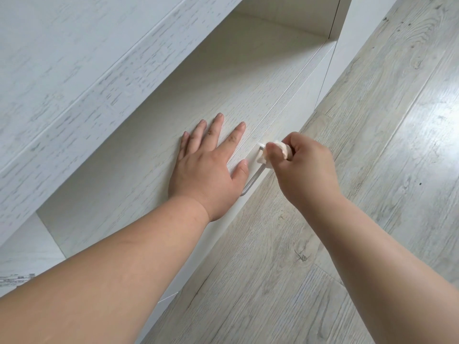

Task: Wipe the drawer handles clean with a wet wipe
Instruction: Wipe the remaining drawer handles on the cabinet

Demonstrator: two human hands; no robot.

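Note:
A pale wood-grain drawer front [154,155] runs diagonally through the middle of the head view. My left hand [208,167] lies flat on it with straight, spread fingers. A slim white bar handle [253,178] juts from the drawer's lower edge just right of my left thumb. My right hand [305,170] grips a crumpled white wet wipe [275,150] and holds it against the upper end of the handle. That end of the bar is hidden by the wipe and my fingers.
A white wood-grain cabinet top [74,70] overhangs the drawer at the upper left, with an open recess [280,28] beneath it. Grey wood-look floor planks [372,145] fill the right and bottom.

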